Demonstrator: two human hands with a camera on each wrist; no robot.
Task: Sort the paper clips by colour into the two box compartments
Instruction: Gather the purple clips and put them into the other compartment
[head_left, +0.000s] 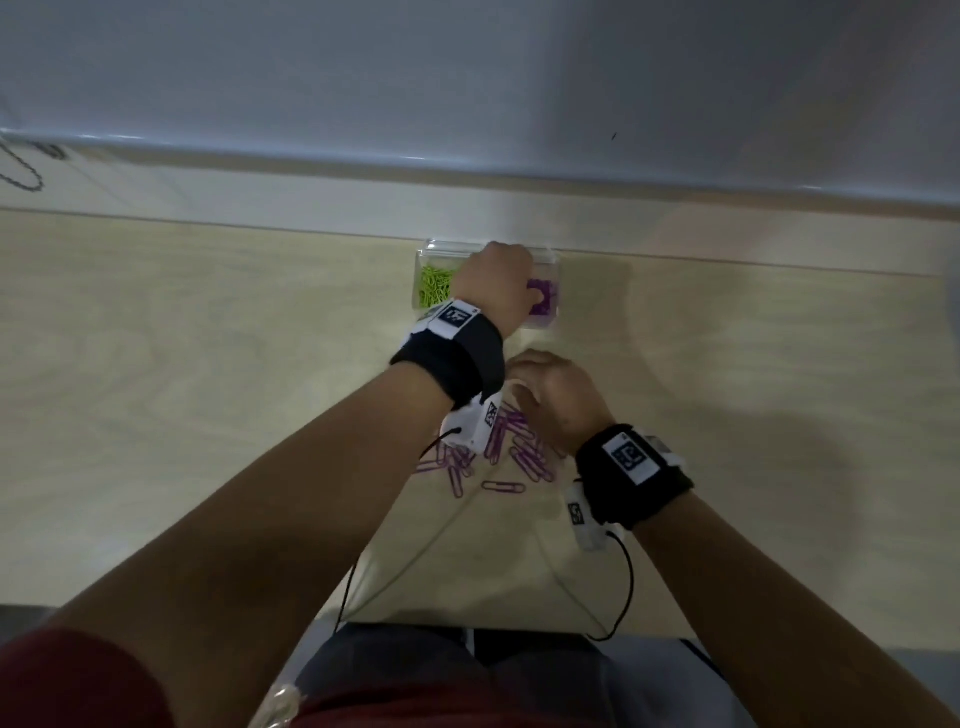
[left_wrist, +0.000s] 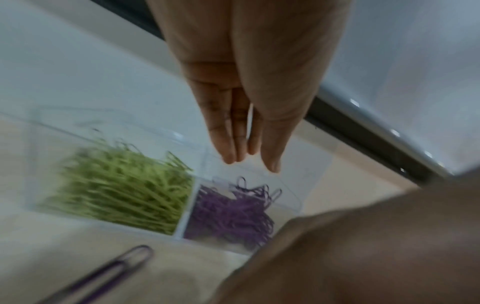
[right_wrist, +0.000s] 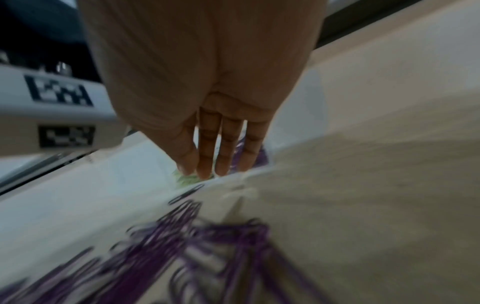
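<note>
Pale wooden table (head_left: 208, 364), left hand (head_left: 496, 283) fingers straight hiding box (head_left: 545, 322), right hand (head_left: 558, 395) unclear

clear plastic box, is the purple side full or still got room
Still has room: purple paper clips fill only the near part of the clear plastic box; bare floor beyond.

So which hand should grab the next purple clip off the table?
Right. The right hand hovers at the loose purple clips on the table; the left hand, fingers straight, is over the box.
</note>
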